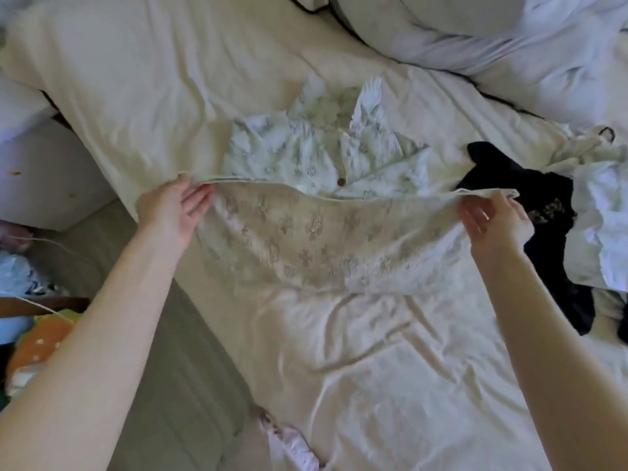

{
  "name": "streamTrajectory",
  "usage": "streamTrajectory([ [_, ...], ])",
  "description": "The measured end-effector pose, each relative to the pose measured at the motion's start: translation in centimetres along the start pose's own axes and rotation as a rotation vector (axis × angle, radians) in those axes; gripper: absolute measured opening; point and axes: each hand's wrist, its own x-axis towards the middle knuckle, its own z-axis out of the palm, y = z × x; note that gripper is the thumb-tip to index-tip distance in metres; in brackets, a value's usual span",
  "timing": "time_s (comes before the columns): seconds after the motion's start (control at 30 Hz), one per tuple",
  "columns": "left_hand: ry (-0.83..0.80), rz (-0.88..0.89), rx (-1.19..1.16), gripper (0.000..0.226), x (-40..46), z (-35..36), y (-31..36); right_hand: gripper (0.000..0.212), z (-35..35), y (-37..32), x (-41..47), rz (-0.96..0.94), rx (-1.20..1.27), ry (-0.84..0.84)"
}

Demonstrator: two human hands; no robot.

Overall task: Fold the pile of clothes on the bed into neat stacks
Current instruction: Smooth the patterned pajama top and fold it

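Observation:
A white floral-print shirt (319,154) with a brown button lies spread on the cream bed sheet (390,368) in the middle of the view. Its lower hem is lifted toward the collar, and the pale inside of the fabric faces me. My left hand (176,207) pinches the hem's left corner. My right hand (492,219) pinches the hem's right corner, so the edge stretches between them. To the right lies a pile with a black garment (543,212) and white clothes (605,212).
Pillows and a bunched duvet (509,39) fill the top right. The bed's left edge runs diagonally, with a white cabinet (44,178) and colourful clutter (37,338) on the floor beside it. A small pink cloth (289,443) hangs at the near edge.

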Motion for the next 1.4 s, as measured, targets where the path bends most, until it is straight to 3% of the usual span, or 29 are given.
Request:
streamTrajectory([
  [0.13,-0.016,0.059,-0.012,0.007,7.2,6.7,3.6,0.001,8.4,-1.9,6.1,0.007,0.052,-0.080],
  [0.27,-0.032,0.093,0.033,0.010,12.7,11.3,5.3,0.010,14.5,-2.2,11.4,0.029,0.028,-0.216],
  [0.33,-0.066,0.138,0.117,0.004,14.3,12.1,5.1,0.012,15.9,-1.6,12.5,0.055,-0.057,-0.307],
  [0.43,-0.103,0.305,0.389,0.012,15.2,11.3,2.9,0.034,15.2,1.2,12.3,0.054,-0.242,-0.295],
  [0.53,-0.166,0.600,0.924,0.037,14.0,8.2,-1.4,0.038,11.8,5.4,9.4,-0.241,-0.706,-0.303],
  [0.67,-0.491,0.938,1.461,0.045,10.4,3.6,-8.0,0.037,5.6,11.1,4.6,-0.777,-1.202,-0.501],
  [0.77,-0.552,0.950,1.828,0.051,8.8,1.1,-11.5,0.042,1.2,14.1,2.5,-1.038,-1.474,-0.706],
  [0.87,-0.439,0.943,2.039,0.055,9.5,-1.0,-11.9,0.047,-1.7,14.1,3.9,-1.049,-1.696,-0.762],
  [0.97,-0.317,0.896,1.946,0.052,11.3,-2.5,-9.9,0.049,-3.6,12.2,6.8,-0.823,-1.753,-0.508],
  [1.03,-0.208,0.800,1.752,0.050,11.4,-3.6,-8.6,0.051,-4.4,11.1,7.3,-0.640,-1.614,-0.323],
  [1.13,-0.021,0.571,1.446,0.041,10.2,-5.0,-8.9,0.051,-3.9,10.6,6.2,-0.167,-1.105,-0.053],
  [1.23,0.063,0.171,1.026,0.028,8.7,-5.3,-10.3,0.036,-2.4,10.5,5.3,0.448,-0.359,0.016],
  [1.3,0.118,-0.059,0.598,0.017,8.5,-4.9,-10.3,0.022,-1.9,10.7,5.4,0.555,-0.128,0.043],
  [1.4,0.153,-0.190,0.329,0.013,8.2,-4.8,-9.2,0.014,-1.7,10.6,5.4,0.510,-0.085,0.084],
])
